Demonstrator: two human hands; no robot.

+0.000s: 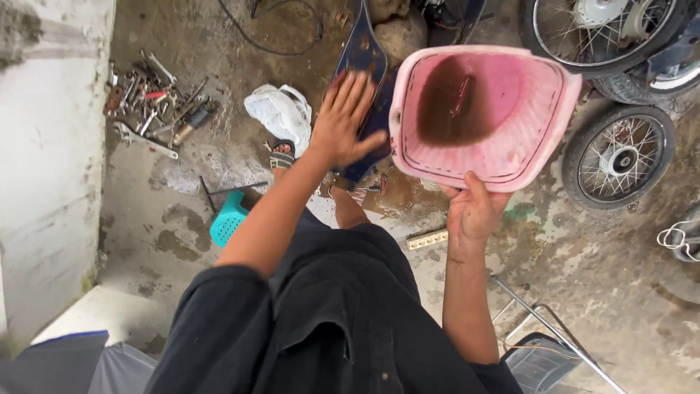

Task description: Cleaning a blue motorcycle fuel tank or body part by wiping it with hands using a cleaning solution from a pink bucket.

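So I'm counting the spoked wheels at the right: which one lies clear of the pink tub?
The smaller wheel, lower right, with its whole rim showing. The larger wheel above it runs off the top edge, just above the pink tub.

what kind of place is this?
Most likely an informal motorcycle repair yard: spoked wheels stand on a stained concrete floor, and wrenches lie scattered by the wall. The right hand holds a pink plastic basket.
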